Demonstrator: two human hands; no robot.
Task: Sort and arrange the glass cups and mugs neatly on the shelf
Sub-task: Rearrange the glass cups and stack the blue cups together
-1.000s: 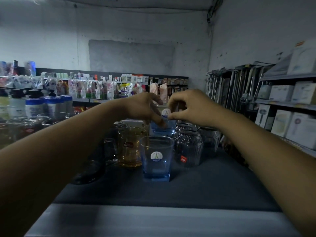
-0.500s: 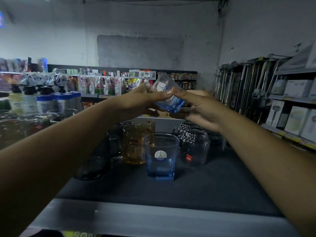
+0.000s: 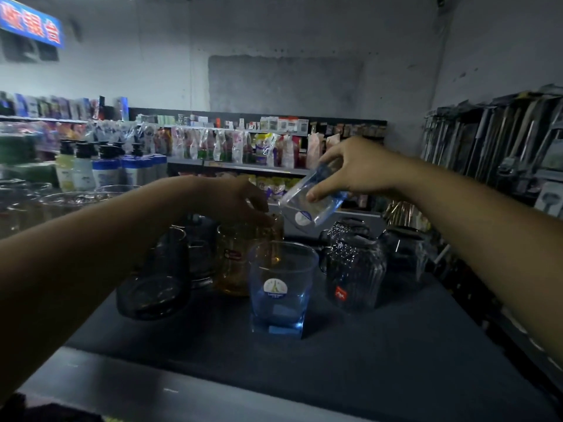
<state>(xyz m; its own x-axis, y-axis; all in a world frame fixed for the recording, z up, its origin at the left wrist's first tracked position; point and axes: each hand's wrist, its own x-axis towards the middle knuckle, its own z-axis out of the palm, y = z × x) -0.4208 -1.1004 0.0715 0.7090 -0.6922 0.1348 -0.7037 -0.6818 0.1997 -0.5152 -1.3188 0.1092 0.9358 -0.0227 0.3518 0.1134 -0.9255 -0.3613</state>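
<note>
On the dark shelf [image 3: 335, 376] an upright blue glass [image 3: 278, 290] stands just before the amber mug [image 3: 240, 257], whose rim my left hand [image 3: 231, 199] grips with curled fingers, while my right hand [image 3: 356, 169] pinches a tilted second blue glass [image 3: 313, 199] above them.

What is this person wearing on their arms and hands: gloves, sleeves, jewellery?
Nothing visible. The left hand and right hand are ungloved, and both forearms are bare to the frame edge: no sleeves, watch or bracelet shows.
</note>
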